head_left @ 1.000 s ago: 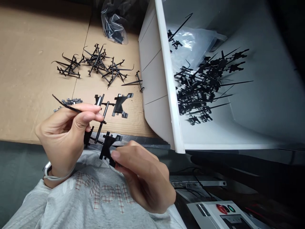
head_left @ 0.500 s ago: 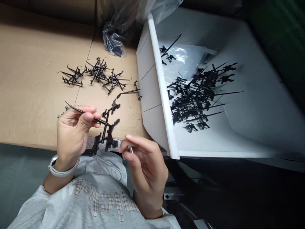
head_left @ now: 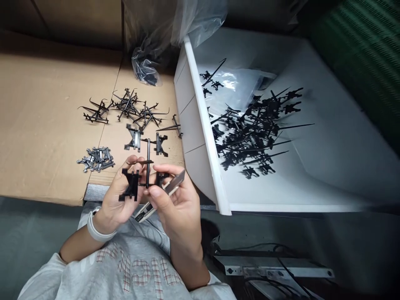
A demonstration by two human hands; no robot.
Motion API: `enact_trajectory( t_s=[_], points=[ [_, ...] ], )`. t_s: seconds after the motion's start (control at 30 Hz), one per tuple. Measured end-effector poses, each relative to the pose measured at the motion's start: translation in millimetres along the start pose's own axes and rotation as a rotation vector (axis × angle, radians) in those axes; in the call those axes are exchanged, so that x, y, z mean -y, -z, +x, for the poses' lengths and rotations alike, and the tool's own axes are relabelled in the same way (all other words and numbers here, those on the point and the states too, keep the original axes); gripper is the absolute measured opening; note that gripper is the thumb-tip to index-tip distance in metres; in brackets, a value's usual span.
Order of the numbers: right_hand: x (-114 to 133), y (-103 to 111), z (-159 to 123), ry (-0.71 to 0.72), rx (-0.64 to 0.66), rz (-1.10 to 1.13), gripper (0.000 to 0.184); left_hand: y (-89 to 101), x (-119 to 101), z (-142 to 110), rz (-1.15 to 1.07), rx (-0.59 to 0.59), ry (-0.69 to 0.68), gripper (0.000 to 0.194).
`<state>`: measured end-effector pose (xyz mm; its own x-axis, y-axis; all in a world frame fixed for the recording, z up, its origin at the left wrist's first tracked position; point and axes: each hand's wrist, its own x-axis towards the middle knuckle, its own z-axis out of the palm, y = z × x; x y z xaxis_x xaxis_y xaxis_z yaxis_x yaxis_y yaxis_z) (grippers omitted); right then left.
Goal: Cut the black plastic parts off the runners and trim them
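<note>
My left hand (head_left: 120, 198) pinches a black plastic sprue (head_left: 146, 160) that carries several small flat parts, held upright above the cardboard's near edge. My right hand (head_left: 178, 204) is closed on a slim metal blade tool (head_left: 162, 193), its thumb and forefinger meeting the sprue's lower right part. A white band sits on my left wrist. Both hands hover over my grey sweatshirt (head_left: 125, 266).
A heap of bare black runners (head_left: 128, 106) and a small pile of cut grey-black parts (head_left: 95, 158) lie on the cardboard sheet (head_left: 40, 125). A white bin (head_left: 203, 125) at right holds many black sprues (head_left: 253, 125) and a clear bag. A plastic bag (head_left: 146, 68) lies behind.
The sprue has turned from edge-on to facing me. My right hand has come up to it with the blade tool, and my left hand has shifted right and closer. The view has tilted upward.
</note>
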<state>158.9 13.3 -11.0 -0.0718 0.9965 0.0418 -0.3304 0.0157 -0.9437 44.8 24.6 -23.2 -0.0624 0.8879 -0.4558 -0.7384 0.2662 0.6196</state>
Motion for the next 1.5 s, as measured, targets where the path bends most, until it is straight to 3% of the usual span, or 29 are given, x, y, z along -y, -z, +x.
enact_trajectory(
  t_s=[0.1,0.2,0.27,0.33,0.4,0.5,0.67,0.83,1.03,1.5],
  points=[
    [8,6,-2,0.000,-0.010,0.000,0.022,2.9,-6,-1,0.031,0.006,-0.030,0.034],
    [16,6,-4,0.036,-0.008,-0.010,0.019,5.5,-14,-5,0.238,0.012,-0.255,0.035],
    [19,3,-4,0.047,0.000,-0.069,0.018,5.7,-18,-8,0.406,0.104,-0.344,0.034],
    [20,-1,-4,0.036,0.039,-0.120,0.022,2.7,-20,-8,0.459,0.224,-0.321,0.043],
    [19,-3,-4,0.036,0.092,-0.101,0.030,-3.3,-21,-7,0.424,0.266,-0.292,0.049],
    [15,0,-8,0.073,0.123,-0.004,0.040,-13.8,-21,-2,0.297,0.210,-0.366,0.059],
    [8,8,-16,0.173,0.138,-0.098,0.029,-20.7,-19,1,0.200,0.088,-0.491,0.061],
    [4,10,-18,0.253,0.192,-0.239,0.041,-19.5,-25,-4,0.218,0.154,-0.411,0.069],
    [4,11,-18,0.326,0.193,-0.305,0.045,-17.5,-29,-9,0.175,0.238,-0.341,0.065],
    [12,7,-10,0.422,0.245,-0.341,0.052,-22.4,-30,-13,0.213,0.298,-0.315,0.070]
  ],
)
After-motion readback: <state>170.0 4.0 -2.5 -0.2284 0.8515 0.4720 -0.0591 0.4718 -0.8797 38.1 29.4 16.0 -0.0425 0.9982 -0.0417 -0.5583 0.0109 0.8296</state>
